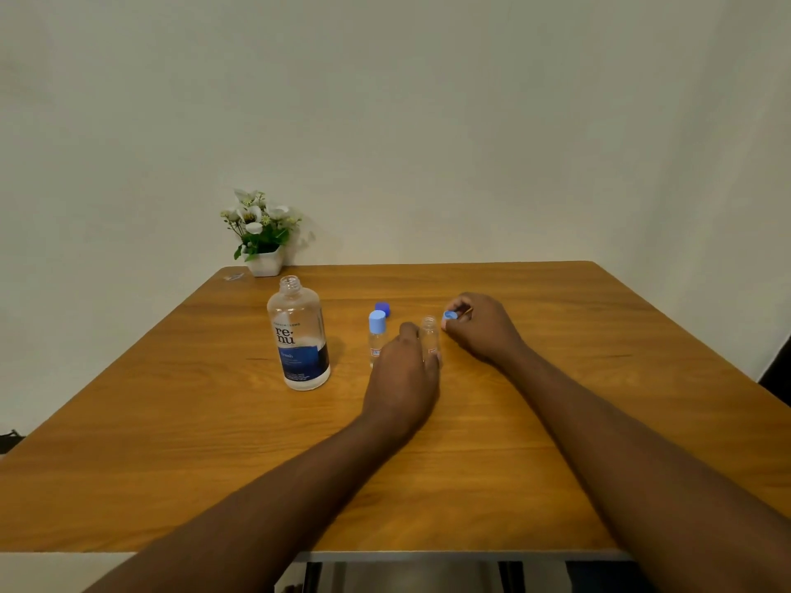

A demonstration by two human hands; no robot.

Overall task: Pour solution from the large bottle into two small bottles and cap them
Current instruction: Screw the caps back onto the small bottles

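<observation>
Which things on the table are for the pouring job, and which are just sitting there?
For the job: large bottle, dark blue cap, capped small bottle, open small bottle in the left hand, light blue cap in the right hand.
Just sitting: flower pot, clear scrap near it.

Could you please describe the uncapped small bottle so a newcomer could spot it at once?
On the wooden table, right of the large bottle with the blue label, stand two small bottles. The uncapped small bottle is the right-hand one, held by the left hand. Its neighbour, the capped small bottle, wears a light blue cap; this one's mouth is bare.
</observation>
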